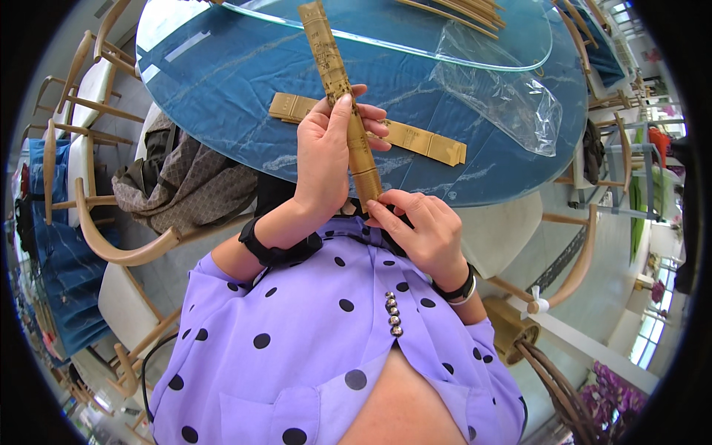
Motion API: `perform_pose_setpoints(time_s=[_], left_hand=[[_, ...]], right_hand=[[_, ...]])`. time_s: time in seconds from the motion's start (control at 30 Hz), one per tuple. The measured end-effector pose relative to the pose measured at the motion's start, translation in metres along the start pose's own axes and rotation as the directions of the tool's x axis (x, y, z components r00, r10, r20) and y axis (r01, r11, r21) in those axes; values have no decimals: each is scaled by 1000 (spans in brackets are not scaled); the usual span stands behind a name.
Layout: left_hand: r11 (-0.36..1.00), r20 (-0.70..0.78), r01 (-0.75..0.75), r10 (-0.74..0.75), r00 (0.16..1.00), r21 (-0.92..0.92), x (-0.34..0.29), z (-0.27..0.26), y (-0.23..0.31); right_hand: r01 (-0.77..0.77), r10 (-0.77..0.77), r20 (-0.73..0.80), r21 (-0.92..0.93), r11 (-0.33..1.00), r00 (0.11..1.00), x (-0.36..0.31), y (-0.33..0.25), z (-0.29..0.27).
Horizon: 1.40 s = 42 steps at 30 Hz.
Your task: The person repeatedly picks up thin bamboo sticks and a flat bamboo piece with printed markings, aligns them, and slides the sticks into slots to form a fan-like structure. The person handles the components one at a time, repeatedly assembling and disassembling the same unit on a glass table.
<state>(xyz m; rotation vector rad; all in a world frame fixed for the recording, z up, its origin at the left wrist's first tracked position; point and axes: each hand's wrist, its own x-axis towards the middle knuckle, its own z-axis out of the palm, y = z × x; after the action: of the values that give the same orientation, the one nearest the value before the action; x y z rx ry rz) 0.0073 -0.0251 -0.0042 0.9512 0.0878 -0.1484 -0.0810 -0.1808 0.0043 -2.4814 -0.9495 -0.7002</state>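
A long, narrow gold paper chopstick sleeve with dark print slants between my hands, above the table's near edge. My left hand grips it around the middle, thumb on top and the other fingers beneath it. At the sleeve's lower end, my right hand pinches the tip between thumb and fingers. More gold sleeves lie in a stack on the blue tabletop behind my left hand, partly covered by it. Whether sticks are inside the held sleeve cannot be seen.
The round table has a blue cloth and a raised glass turntable. Thin wooden chopsticks lie on the glass. A crumpled clear plastic bag rests at its right edge. Wooden chairs stand around, one with a patterned garment.
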Motion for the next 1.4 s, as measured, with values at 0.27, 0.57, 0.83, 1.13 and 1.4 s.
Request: perform_pose_setpoints(time_s=[0.27, 0.57, 0.83, 1.13, 1.4], left_hand=[[983, 97, -14, 33, 995, -184, 2, -4, -16], [998, 72, 17, -13, 997, -53, -8, 4, 1], [999, 102, 39, -42, 994, 39, -8, 4, 6], [996, 126, 78, -81, 989, 30, -7, 4, 7], [992, 120, 114, -119, 986, 47, -9, 3, 5]], right_hand=[[-1, 3, -70, 23, 1000, 998, 2, -7, 8], [-53, 56, -21, 129, 990, 998, 8, -7, 1], [-104, 116, -101, 112, 988, 988, 12, -14, 9], [-152, 167, -146, 113, 982, 975, 12, -18, 16], [-177, 185, -81, 105, 979, 979, 17, -17, 12]])
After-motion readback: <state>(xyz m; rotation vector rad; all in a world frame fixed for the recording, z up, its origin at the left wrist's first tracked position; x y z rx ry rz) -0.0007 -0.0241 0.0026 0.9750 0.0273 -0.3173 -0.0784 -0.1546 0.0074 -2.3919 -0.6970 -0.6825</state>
